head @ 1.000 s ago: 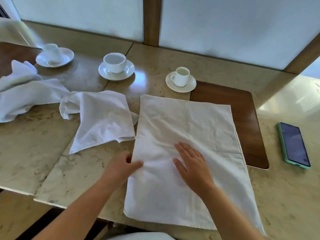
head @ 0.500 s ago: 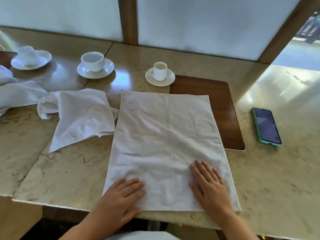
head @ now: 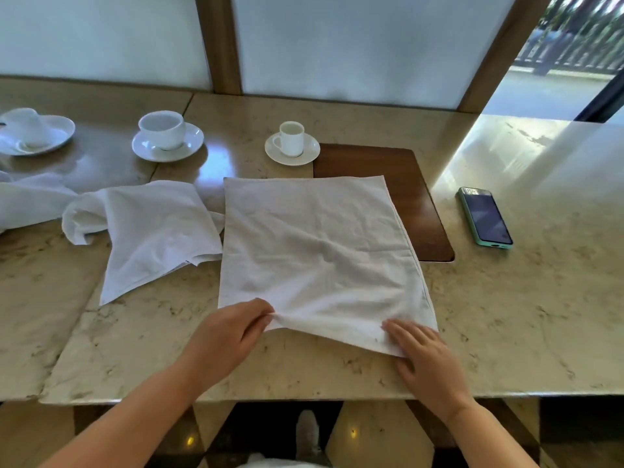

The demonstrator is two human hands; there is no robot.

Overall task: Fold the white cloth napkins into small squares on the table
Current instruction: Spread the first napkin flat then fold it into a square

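- The flat napkin (head: 314, 251) lies spread on the counter (head: 506, 315) directly ahead of both hands, its far right corner overlapping a dark wooden mat (head: 418, 197).
- The left hand (head: 229, 336) is closed in a pinch on the near edge of this napkin, thumb and fingertips gathering the cloth and raising it a little off the stone.
- The right hand (head: 427, 358) is mostly open, fingers together and laid on the near right corner; whether the thumb has got under the hem I cannot tell.
- The step in hand looks like the first fold, carrying the near edge away from the body to meet the far edge.
- To do it well, both near corners should be held equally, so the right hand likely needs a proper pinch before lifting.
- Lift both corners level, keep the edge taut between the hands, and lay it down hem on hem, then smooth outward from the middle; the cloth is creased and will trap ridges otherwise.
- A crumpled napkin (head: 148, 231) waits just left of the left hand, with more white cloth (head: 30, 201) farther left.
- Cups on saucers (head: 292, 148) stand beyond the far edge, so the fold should stop short of them.
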